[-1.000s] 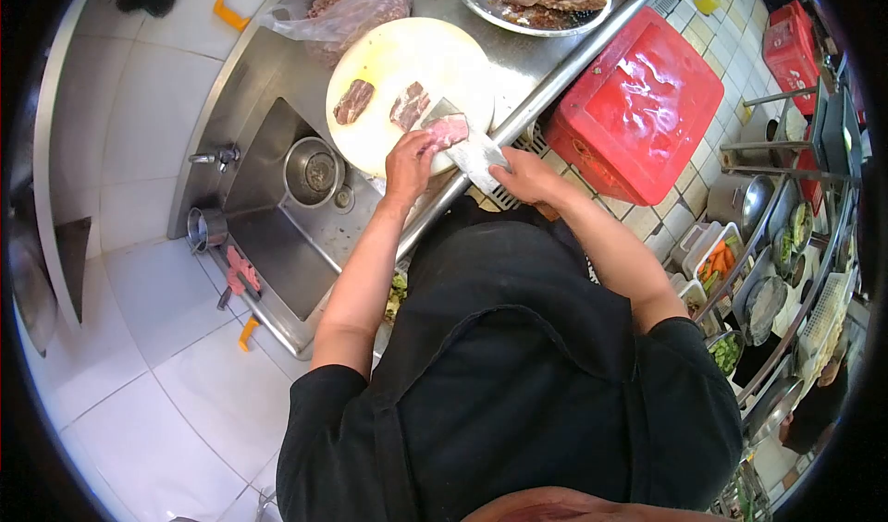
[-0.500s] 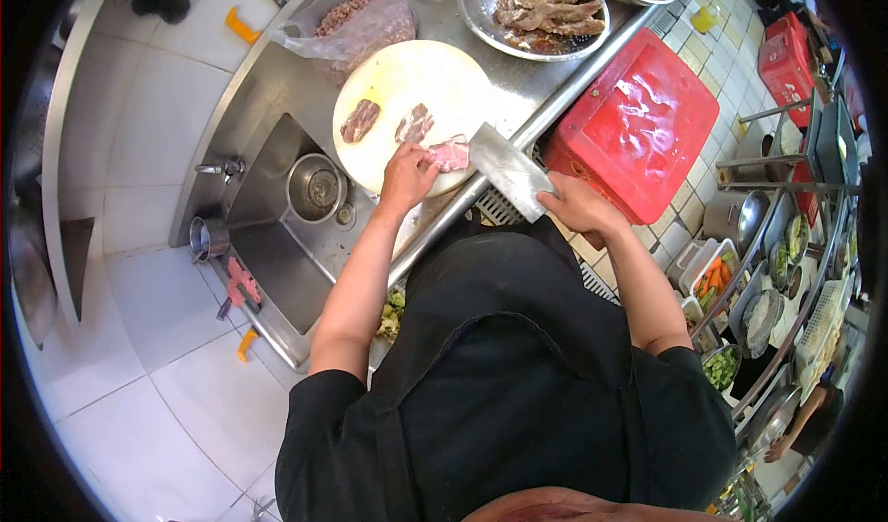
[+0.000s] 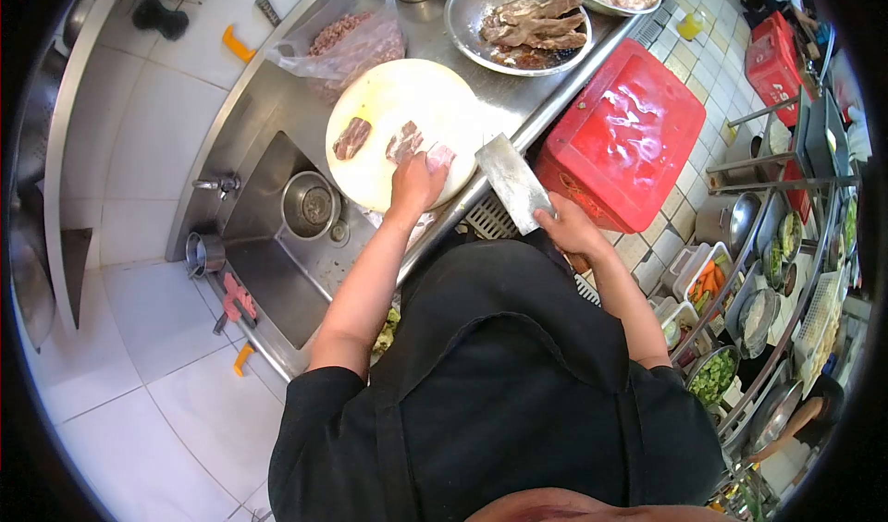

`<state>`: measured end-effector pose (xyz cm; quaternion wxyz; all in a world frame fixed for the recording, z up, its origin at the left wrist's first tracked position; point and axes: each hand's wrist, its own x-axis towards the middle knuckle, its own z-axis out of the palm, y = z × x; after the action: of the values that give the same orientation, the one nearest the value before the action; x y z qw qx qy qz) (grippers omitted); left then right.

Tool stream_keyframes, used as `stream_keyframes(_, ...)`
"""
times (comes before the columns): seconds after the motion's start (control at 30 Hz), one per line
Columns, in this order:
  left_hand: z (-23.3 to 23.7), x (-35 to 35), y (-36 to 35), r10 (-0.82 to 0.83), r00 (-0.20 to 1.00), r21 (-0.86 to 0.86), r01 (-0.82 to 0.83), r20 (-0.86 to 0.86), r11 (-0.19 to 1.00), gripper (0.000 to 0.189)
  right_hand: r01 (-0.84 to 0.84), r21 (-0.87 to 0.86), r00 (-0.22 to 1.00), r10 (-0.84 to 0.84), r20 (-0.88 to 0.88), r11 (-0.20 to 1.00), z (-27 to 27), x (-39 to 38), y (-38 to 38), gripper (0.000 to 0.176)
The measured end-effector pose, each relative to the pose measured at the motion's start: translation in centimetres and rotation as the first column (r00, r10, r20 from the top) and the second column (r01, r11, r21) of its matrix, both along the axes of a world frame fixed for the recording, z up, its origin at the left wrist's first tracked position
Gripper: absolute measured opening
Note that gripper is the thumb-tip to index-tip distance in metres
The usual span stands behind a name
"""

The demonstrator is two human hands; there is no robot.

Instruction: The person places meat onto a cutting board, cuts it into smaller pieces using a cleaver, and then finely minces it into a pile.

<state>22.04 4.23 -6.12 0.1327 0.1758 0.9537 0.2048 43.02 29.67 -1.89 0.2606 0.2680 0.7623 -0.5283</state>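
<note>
Firmly, a cleaver (image 3: 511, 184) is held in the right hand (image 3: 570, 226) while a pink piece of meat (image 3: 443, 156) is touched by the left hand (image 3: 417, 185)

In the head view, the pink piece of meat is seen on a round cutting board (image 3: 407, 93), near its edge on the side toward the person. The fingertips of the left hand are placed at its near end, with the fingers bunched close together; whether it is pinched by that grip cannot be told. Just beside it, a marbled piece of meat (image 3: 403, 142) is laid flat, and a darker piece of meat (image 3: 351, 139) is set farther to the left, apart from both.

The cleaver's handle is wrapped by the grip of the right hand, closed around it and mostly hidden. The broad blade is angled up and leftward, its far end close to the board's right side; whether the board is touched cannot be told.

Behind the board, a plastic bag (image 3: 377, 43) of chopped meat and a metal bowl (image 3: 464, 24) of dark strips of meat (image 3: 536, 24) are set on the steel worktop (image 3: 425, 34). To the left, a sink (image 3: 277, 261) is seen, with a round metal bowl (image 3: 311, 205) inside.
</note>
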Motion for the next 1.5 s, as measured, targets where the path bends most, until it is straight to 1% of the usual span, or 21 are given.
stream_keyframes(0.07, -0.1, 0.0, 0.1, 0.026, 0.997, 0.0, -0.026, 0.079, 1.0, 0.05, -0.113, 0.156, 0.96, 0.148, -0.236, 0.981, -2.3, 0.0, -0.3, 0.036)
stream_keyframes(0.13, -0.9, -0.2, -0.1, 0.057, 0.986, -0.001, -0.058, 0.156, 0.998, 0.049, -0.118, 0.173, 0.944, 0.165, -0.287, 0.978, -2.3, -0.5, -0.9, 0.036)
stream_keyframes(0.2, -2.4, -0.7, -0.9, 0.04, 0.997, 0.129, -0.031, -0.069, 0.991, 0.053, -0.134, 0.213, 0.927, 0.198, -0.319, 0.968, -1.8, -1.7, -1.7, 0.034)
stream_keyframes(0.23, -2.3, -1.4, -1.4, 0.049, 0.996, 0.132, -0.039, -0.076, 0.99, 0.053, -0.141, 0.216, 0.923, 0.207, -0.325, 0.966, -1.7, -2.3, -1.9, 0.034)
stream_keyframes(0.3, -0.3, -3.0, -2.0, -0.175, 0.916, -0.004, 0.186, -0.36, 0.983, 0.065, -0.175, 0.232, 0.936, 0.235, -0.264, 0.957, -1.4, -3.3, -2.2, 0.032)
stream_keyframes(0.33, 0.2, -4.0, -2.3, -0.233, 0.916, -0.086, 0.217, -0.326, 0.972, 0.07, -0.182, 0.236, 0.933, 0.243, -0.266, 0.955, -1.6, -3.6, -2.3, 0.032)
stream_keyframes(0.37, 0.1, -5.1, -2.7, -0.224, 0.916, -0.084, 0.208, -0.332, 0.975, 0.07, -0.18, 0.237, 0.926, 0.246, -0.286, 0.955, -2.2, -3.9, -2.4, 0.033)
stream_keyframes(0.43, -0.7, -7.3, -3.7, -0.206, 0.974, -0.011, 0.206, -0.09, 0.978, 0.068, -0.182, 0.245, 0.914, 0.256, -0.316, 0.952, -2.7, -4.7, -2.5, 0.034)
stream_keyframes(0.47, -0.7, -8.0, -4.1, -0.203, 0.972, -0.021, 0.202, -0.116, 0.979, 0.063, -0.181, 0.241, 0.911, 0.255, -0.324, 0.953, -2.9, -4.9, -2.7, 0.036)
stream_keyframes(0.6, -0.7, -9.7, -4.6, 0.066, 0.968, -0.091, -0.09, -0.242, 0.992, 0.057, -0.194, 0.236, 0.894, 0.271, -0.357, 0.952, -3.0, -6.7, -3.4, 0.041)
stream_keyframes(0.63, -0.4, -9.3, -4.4, 0.064, 0.969, -0.091, -0.089, -0.24, 0.992, 0.057, -0.212, 0.271, 0.89, 0.3, -0.343, 0.939, -3.1, -7.4, -3.6, 0.041)
stream_keyframes(0.7, -0.2, -8.2, -4.4, -0.154, 0.914, 0.094, 0.203, -0.375, 0.975, 0.06, -0.203, 0.284, 0.898, 0.294, -0.326, 0.937, -2.0, -8.1, -4.0, 0.041)
stream_keyframes(0.73, -0.3, -6.9, -4.4, -0.276, 0.912, 0.167, 0.336, -0.303, 0.927, 0.063, -0.196, 0.3, 0.904, 0.291, -0.313, 0.933, -1.4, -8.3, -4.3, 0.041)
stream_keyframes(0.77, 1.2, -5.7, -3.8, -0.437, 0.875, 0.111, 0.465, -0.208, 0.878, 0.069, -0.196, 0.3, 0.906, 0.29, -0.31, 0.933, -1.0, -8.3, -4.6, 0.041)
stream_keyframes(0.83, 2.7, -3.4, -3.0, -0.525, 0.834, 0.076, 0.542, -0.169, 0.837, 0.072, -0.198, 0.343, 0.922, 0.294, -0.254, 0.918, -0.6, -8.4, -5.0, 0.041)
stream_keyframes(0.87, 2.0, -3.5, -3.1, -0.524, 0.835, 0.081, 0.541, -0.168, 0.837, 0.072, -0.199, 0.346, 0.923, 0.295, -0.249, 0.917, -0.5, -8.5, -5.3, 0.041)
stream_keyframes(0.93, 0.8, -3.7, -3.3, -0.468, 0.882, 0.223, 0.445, 0.059, 0.867, 0.076, -0.227, 0.347, 0.9, 0.332, -0.283, 0.91, -0.3, -8.9, -5.8, 0.037)
stream_keyframes(1.07, 0.8, -1.4, -3.1, -0.293, 0.954, 0.072, 0.297, -0.065, 0.952, 0.071, -0.28, 0.43, 0.848, 0.431, -0.308, 0.858, 0.0, -11.4, -6.8, 0.03)
stream_keyframes(1.13, 0.9, -0.4, -3.0, -0.121, 0.99, 0.049, 0.124, -0.068, 0.991, 0.063, -0.253, 0.508, 0.824, 0.459, -0.334, 0.824, 0.8, -12.1, -6.9, 0.024)
stream_keyframes(1.27, -0.9, -1.3, -3.6, -0.078, 0.992, 0.266, 0.101, -0.097, 0.959, 0.04, -0.298, 0.561, 0.779, 0.536, -0.324, 0.772, 3.1, -10.4, -6.5, 0.02)
stream_keyframes(1.5, 0.0, -2.8, -3.7, -0.192, 0.979, 0.215, 0.203, -0.074, 0.955, 0.033, -0.346, 0.605, 0.756, 0.595, -0.273, 0.717, 2.4, -9.5, -7.8, 0.022)
